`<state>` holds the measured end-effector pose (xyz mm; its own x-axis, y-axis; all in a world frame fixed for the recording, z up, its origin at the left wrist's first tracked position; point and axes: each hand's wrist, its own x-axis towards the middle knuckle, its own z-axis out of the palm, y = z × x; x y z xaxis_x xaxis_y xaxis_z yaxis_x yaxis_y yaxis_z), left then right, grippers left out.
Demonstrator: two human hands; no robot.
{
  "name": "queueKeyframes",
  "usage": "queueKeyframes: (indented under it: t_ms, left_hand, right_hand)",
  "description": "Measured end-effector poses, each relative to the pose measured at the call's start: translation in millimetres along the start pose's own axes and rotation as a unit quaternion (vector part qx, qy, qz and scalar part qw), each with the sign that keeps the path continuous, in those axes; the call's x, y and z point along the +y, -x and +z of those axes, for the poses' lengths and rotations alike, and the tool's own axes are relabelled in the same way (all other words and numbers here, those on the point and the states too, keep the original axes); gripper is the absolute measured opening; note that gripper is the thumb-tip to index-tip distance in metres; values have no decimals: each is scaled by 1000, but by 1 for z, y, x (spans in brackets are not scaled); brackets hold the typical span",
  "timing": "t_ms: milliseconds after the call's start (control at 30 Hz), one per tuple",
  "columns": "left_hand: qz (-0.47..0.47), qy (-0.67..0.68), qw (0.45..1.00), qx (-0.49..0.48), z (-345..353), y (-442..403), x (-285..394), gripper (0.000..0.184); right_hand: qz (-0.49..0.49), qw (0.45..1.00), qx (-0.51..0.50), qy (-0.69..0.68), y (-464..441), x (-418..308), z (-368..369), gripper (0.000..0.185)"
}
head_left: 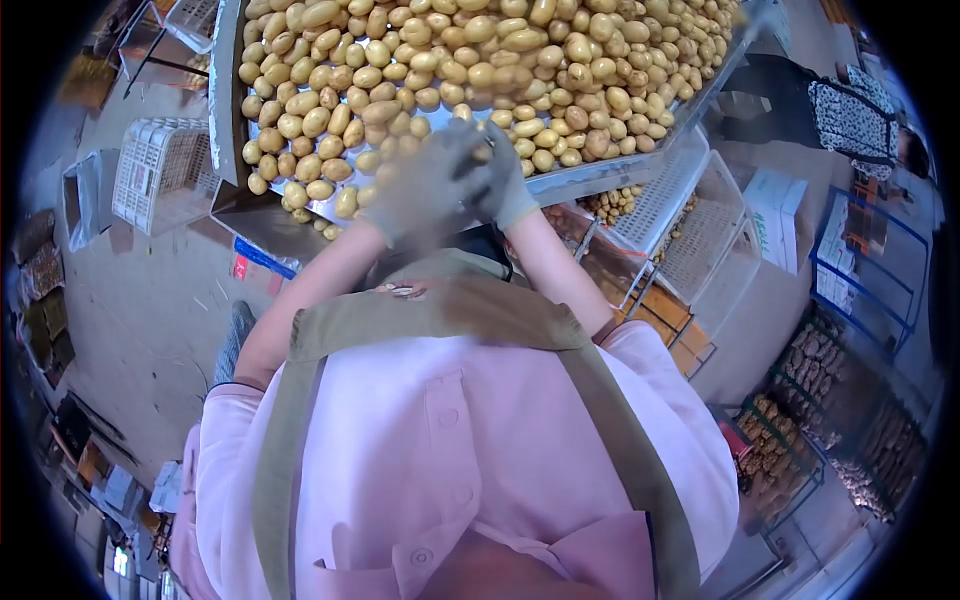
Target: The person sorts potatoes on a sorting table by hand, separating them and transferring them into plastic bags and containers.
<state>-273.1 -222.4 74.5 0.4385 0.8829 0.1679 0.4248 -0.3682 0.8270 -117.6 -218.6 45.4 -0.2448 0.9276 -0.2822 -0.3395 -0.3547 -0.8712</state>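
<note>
Inspector A: "Your potatoes [340,75] heap across the metal tray [598,176] — much is left, I judge; what is finished I cannot tell. Bare surface shows at its near left."

Inspector B: "At its near edge, your left hand [430,185] blurs; its fingers' state I cannot tell. Your right hand [503,178] bends its fingers beside it — any hold unconfirmed. Potatoes: smooth, ovoid, glossy. Gloves [516,206]: grey, matt. Left of the tray: a white latticed plastic crate [150,185]."
</note>
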Motion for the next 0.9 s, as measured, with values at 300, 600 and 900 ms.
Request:
queueKeyframes:
  t_ms: [300, 600, 900]
  left_hand:
    - [62, -170, 981, -76, 36, -46, -45, 31]
    - [-64, -342, 917, -196, 91, -120, -43, 27]
    - [-244, -78, 941, -220, 19, -91, -60, 32]
  right_hand:
    - [56, 907, 35, -416, 69, -23, -124, 19]
    - [-49, 925, 341, 163, -24, -61, -210, 22]
    - [-61, 960, 265, 67, -85, -82, -76, 18]
